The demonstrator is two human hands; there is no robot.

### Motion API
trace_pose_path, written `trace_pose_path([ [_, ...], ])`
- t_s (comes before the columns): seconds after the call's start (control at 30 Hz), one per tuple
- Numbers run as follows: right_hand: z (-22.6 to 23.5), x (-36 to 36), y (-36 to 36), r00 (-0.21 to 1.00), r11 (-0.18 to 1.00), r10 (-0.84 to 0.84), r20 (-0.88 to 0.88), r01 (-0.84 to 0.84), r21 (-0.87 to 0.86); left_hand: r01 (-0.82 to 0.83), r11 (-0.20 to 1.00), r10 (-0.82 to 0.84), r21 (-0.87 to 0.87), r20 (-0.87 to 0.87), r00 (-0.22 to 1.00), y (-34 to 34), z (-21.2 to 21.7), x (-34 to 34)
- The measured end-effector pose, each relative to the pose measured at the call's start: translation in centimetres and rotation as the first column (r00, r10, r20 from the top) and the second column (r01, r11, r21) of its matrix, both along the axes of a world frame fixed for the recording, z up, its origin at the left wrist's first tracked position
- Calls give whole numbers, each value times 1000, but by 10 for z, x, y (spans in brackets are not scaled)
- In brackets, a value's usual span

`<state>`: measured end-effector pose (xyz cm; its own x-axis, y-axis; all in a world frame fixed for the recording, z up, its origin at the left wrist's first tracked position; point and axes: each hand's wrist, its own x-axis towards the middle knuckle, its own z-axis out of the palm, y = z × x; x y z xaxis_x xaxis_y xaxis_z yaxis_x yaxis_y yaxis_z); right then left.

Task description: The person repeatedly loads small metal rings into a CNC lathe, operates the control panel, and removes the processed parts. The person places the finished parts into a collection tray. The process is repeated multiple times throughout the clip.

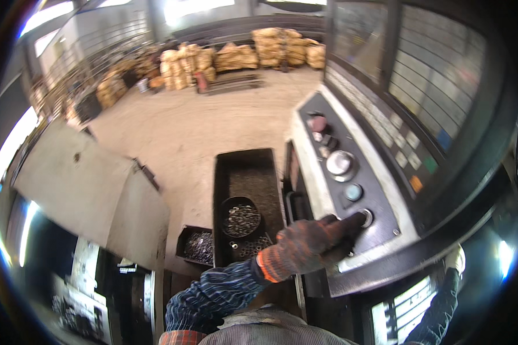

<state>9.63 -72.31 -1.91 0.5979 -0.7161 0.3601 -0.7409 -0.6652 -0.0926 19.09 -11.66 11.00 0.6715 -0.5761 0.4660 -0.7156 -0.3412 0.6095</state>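
Observation:
My left hand (305, 247), in an orange and dark knitted glove, reaches across to the sloping control panel (380, 192). Its extended index finger rests on a round, metal-ringed button (367, 217) at the panel's near end; the hand holds nothing. Farther up the panel are a pale blue button (353, 192), a large silver dial (340, 164) and a reddish knob (317, 123). At the far right, my right hand (456, 259), in a light glove, is beside the machine's lower edge. Its fingers are too small and partly hidden to make out.
A long dark metal tray (220, 190) holds a round pan (224, 221) of small metal parts and some loose rings. Beside it stands a bin (181, 244) of dark small parts. A grey machine cover (86, 184) is at left. Yellowish wrapped bundles (236, 57) line the back.

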Motion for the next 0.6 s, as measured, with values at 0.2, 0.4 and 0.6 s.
trace_pose_path([
  [0.2, -32, 35, -85, 831, 998, -60, -553, 60, -18, 55, 997, -54, 55, -27, 998, -4, 4, 4],
  [0.4, -45, 33, -96, 970, 978, -79, -231, 120, 172, 90, 990, -89, 106, -14, 996, -1, 3, 9],
  [0.6, -65, 32, -111, 925, 904, -16, 379, -148, 401, 103, 986, -106, 130, 16, 994, -7, 5, 16],
])
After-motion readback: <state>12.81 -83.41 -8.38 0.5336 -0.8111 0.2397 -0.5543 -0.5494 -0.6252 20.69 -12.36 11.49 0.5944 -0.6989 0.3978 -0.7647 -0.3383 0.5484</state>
